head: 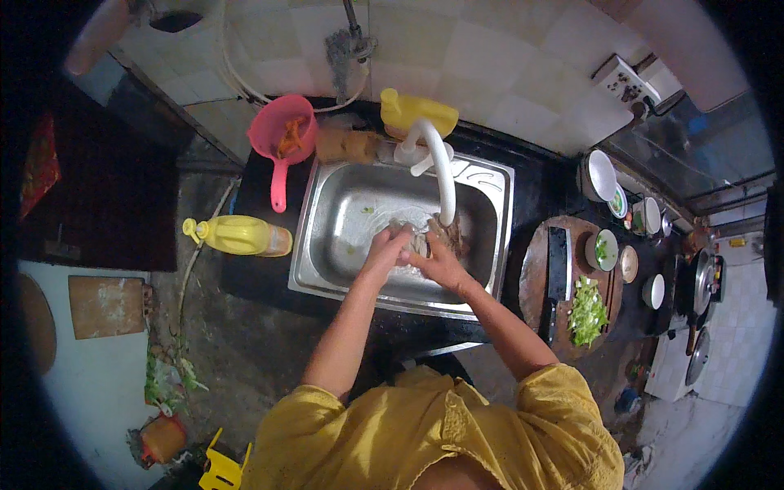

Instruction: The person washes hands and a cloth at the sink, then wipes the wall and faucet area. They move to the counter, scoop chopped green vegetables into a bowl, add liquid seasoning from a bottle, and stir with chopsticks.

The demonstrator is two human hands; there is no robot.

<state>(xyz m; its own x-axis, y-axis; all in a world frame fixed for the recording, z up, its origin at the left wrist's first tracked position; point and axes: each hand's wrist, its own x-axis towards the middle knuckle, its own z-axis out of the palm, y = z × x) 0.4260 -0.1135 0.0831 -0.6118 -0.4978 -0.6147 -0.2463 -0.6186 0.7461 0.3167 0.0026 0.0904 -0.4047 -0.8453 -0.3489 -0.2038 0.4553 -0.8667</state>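
Note:
Both hands are low in a stainless steel sink [343, 202], beside the end of a curved white faucet [442, 165]. My left hand [390, 248] is at the left of a pale, wet, glassy-looking patch, its fingers bent inward. My right hand [438, 257] faces it from the right, with thumb and fingers spread. The hands nearly meet; whether anything is held between them is too blurred to tell. A brown, dark item [454, 239] lies in the sink just right of my right hand's fingers. Small green bits lie on the sink floor to the left.
Left of the sink are a pink plastic ladle [280, 177] holding orange pieces and a yellow-capped bottle [239, 235]. Another yellow bottle [429, 113] lies behind the faucet. At the right, a round wooden chopping board [533, 269] bears a cleaver [557, 263], chopped greens [588, 312] and a bowl [601, 250].

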